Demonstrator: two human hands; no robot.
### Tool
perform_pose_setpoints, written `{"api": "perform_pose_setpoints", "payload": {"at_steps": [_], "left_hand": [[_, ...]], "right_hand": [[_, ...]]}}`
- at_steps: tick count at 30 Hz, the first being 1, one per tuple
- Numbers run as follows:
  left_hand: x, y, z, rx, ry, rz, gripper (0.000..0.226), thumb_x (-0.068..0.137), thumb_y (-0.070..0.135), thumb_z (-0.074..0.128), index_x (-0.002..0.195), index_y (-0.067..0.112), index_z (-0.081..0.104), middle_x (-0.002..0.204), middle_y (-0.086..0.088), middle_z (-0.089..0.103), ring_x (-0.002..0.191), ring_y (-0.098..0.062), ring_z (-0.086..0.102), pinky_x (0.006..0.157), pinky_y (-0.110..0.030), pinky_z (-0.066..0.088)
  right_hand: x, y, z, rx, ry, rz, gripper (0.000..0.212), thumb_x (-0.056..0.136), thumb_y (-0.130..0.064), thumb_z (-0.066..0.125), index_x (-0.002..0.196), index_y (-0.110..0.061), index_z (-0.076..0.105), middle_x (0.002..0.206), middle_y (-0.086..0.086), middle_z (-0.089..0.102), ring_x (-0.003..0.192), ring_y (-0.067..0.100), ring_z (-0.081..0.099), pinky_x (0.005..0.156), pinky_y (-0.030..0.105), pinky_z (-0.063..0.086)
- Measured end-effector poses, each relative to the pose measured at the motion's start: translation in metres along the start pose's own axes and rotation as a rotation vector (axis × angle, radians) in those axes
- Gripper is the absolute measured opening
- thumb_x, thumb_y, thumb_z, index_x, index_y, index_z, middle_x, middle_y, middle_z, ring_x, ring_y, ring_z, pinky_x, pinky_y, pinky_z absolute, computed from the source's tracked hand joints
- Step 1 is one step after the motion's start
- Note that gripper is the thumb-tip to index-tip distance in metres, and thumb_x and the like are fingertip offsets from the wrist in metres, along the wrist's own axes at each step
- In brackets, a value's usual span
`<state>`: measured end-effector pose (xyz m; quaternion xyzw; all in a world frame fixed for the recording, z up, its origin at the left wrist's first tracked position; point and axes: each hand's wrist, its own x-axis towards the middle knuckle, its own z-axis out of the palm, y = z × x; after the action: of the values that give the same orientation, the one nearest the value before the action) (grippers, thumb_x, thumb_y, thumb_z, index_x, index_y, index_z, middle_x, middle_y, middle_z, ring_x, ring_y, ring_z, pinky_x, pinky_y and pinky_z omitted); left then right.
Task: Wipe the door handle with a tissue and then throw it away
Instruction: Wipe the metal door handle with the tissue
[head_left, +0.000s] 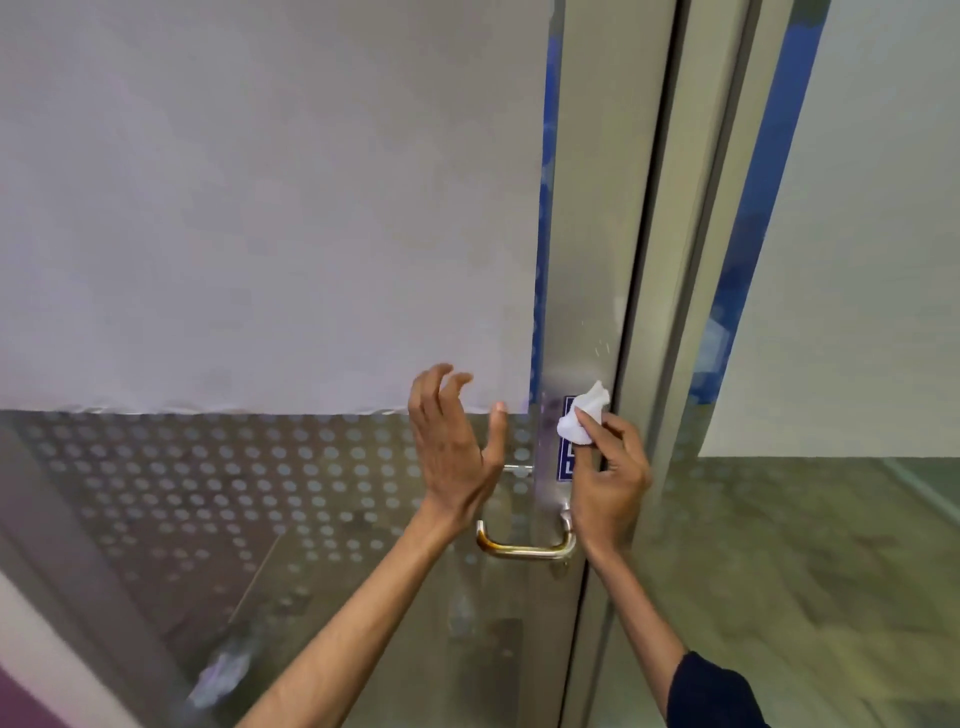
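A shiny metal lever door handle (524, 546) sticks out from the steel frame of a glass door, low in the middle of the view. My right hand (610, 480) is just above the handle's right end and grips a crumpled white tissue (582, 418), pressed against the steel frame over a small blue sign (567, 465). My left hand (452, 449) hovers in front of the glass to the left of the frame, fingers spread and curled, holding nothing and not touching the handle.
The door (260, 208) has frosted glass above and a dotted clear band (208, 493) below. A second door leaf and its frame (691, 260) stand at the right. A floor shows through the lower glass.
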<state>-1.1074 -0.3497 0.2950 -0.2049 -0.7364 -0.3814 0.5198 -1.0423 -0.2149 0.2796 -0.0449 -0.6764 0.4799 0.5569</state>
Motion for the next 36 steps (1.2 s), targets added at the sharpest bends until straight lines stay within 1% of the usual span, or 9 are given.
{"api": "perform_pose_setpoints", "payload": {"at_steps": [2,3,5,8,13,17,21,31,36], "left_hand": [[0.009,-0.009,0.009,0.03,-0.035,0.016,0.052,0.096,0.032,0.05,0.141,0.009,0.037,0.155,-0.01,0.028,0.148,-0.028,0.023,0.123,-0.036,0.021],[0.012,-0.014,0.015,0.044,-0.053,0.04,0.058,0.098,0.031,0.047,0.149,0.013,0.027,0.163,-0.006,0.016,0.153,-0.025,0.014,0.125,-0.038,0.015],[0.016,-0.026,0.026,0.083,-0.083,0.101,0.066,0.102,0.029,0.041,0.157,0.02,0.008,0.167,0.003,-0.004,0.156,-0.02,0.0,0.127,-0.042,0.009],[0.021,-0.039,0.039,0.153,-0.104,0.134,0.067,0.104,0.03,0.031,0.157,0.021,-0.009,0.165,0.004,-0.019,0.154,-0.016,-0.011,0.127,-0.041,-0.003],[0.02,-0.047,0.053,0.22,-0.078,0.138,0.059,0.105,0.035,0.015,0.156,0.023,-0.012,0.164,0.006,-0.023,0.152,-0.012,-0.018,0.125,-0.041,-0.014],[0.023,-0.047,0.056,0.251,-0.059,0.139,0.057,0.105,0.038,0.009,0.155,0.024,-0.014,0.163,0.007,-0.026,0.151,-0.012,-0.021,0.123,-0.042,-0.017],[0.022,-0.048,0.059,0.244,-0.042,0.138,0.057,0.104,0.04,0.006,0.155,0.022,-0.015,0.162,0.006,-0.028,0.151,-0.012,-0.023,0.123,-0.041,-0.018],[0.023,-0.046,0.059,0.222,-0.023,0.12,0.058,0.103,0.041,0.003,0.154,0.02,-0.018,0.161,0.006,-0.03,0.15,-0.012,-0.025,0.122,-0.036,-0.019],[0.023,-0.044,0.057,0.23,-0.031,0.118,0.057,0.104,0.04,0.002,0.153,0.02,-0.018,0.161,0.006,-0.03,0.15,-0.011,-0.025,0.122,-0.035,-0.019]], "right_hand": [[0.007,0.002,0.006,-0.054,-0.029,-0.093,0.038,0.076,0.019,0.065,0.105,-0.004,0.074,0.11,0.018,0.059,0.1,0.002,0.058,0.082,0.005,0.044],[0.009,0.005,0.011,-0.064,-0.05,-0.127,0.04,0.076,0.021,0.065,0.105,-0.005,0.074,0.116,0.018,0.056,0.104,0.009,0.059,0.086,0.008,0.046],[0.009,0.012,0.018,-0.085,-0.111,-0.175,0.043,0.077,0.021,0.063,0.108,-0.007,0.074,0.126,0.015,0.051,0.11,0.028,0.06,0.092,0.023,0.053],[0.011,0.021,0.026,-0.153,-0.158,-0.219,0.043,0.079,0.019,0.062,0.111,-0.008,0.073,0.132,0.013,0.051,0.118,0.033,0.057,0.095,0.043,0.054],[0.019,0.026,0.03,-0.24,-0.104,-0.314,0.032,0.086,-0.001,0.054,0.113,-0.005,0.071,0.099,0.012,0.07,0.09,0.023,0.062,0.08,0.031,0.054],[0.025,0.034,0.029,-0.233,-0.077,-0.34,0.036,0.076,0.017,0.061,0.103,-0.004,0.075,0.082,0.009,0.071,0.077,0.021,0.06,0.07,0.024,0.048],[0.029,0.038,0.03,-0.209,-0.107,-0.34,0.043,0.07,0.026,0.066,0.1,-0.003,0.076,0.081,0.008,0.071,0.079,0.021,0.06,0.076,0.014,0.043],[0.012,0.061,0.02,-0.253,-0.248,-0.474,0.032,0.082,0.01,0.053,0.101,-0.002,0.075,0.079,0.01,0.07,0.082,0.024,0.062,0.08,0.026,0.051],[-0.012,0.079,0.007,-0.275,-0.405,-0.427,0.03,0.079,0.01,0.06,0.101,-0.004,0.075,0.082,0.007,0.07,0.083,0.022,0.062,0.075,0.032,0.054]]}}
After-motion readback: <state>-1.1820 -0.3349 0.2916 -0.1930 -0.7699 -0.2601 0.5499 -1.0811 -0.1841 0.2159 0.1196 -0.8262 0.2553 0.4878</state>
